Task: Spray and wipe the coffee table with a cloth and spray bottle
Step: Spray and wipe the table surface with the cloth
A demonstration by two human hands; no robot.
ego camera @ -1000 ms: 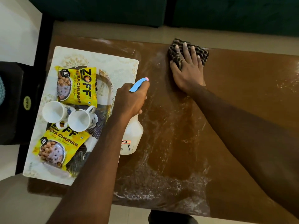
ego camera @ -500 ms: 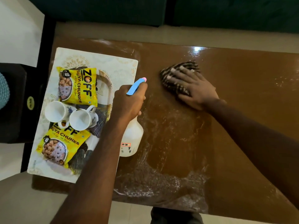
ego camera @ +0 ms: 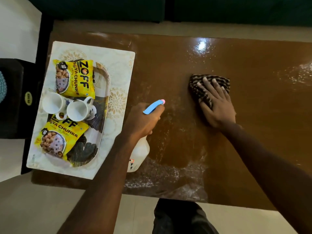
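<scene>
A glossy brown coffee table (ego camera: 253, 149) fills the view, streaked with white spray marks near its front edge and at the right. My left hand (ego camera: 143, 119) grips the neck of a white spray bottle (ego camera: 139, 156) with a blue nozzle, held over the table's middle left. My right hand (ego camera: 217, 105) lies flat, fingers spread, pressing a dark striped cloth (ego camera: 199, 88) onto the table's middle. The cloth's near part is hidden under my palm.
A cream placemat (ego camera: 118, 65) on the table's left end carries a patterned tray (ego camera: 86, 154) with two yellow snack packets (ego camera: 76, 78) and two white cups (ego camera: 77, 110). A dark sofa runs along the far side. My dark-trousered leg (ego camera: 180, 217) is below the front edge.
My right hand has slid the cloth from the far edge toward me and then to the right across the table. My left hand with the bottle has stayed roughly in place.
</scene>
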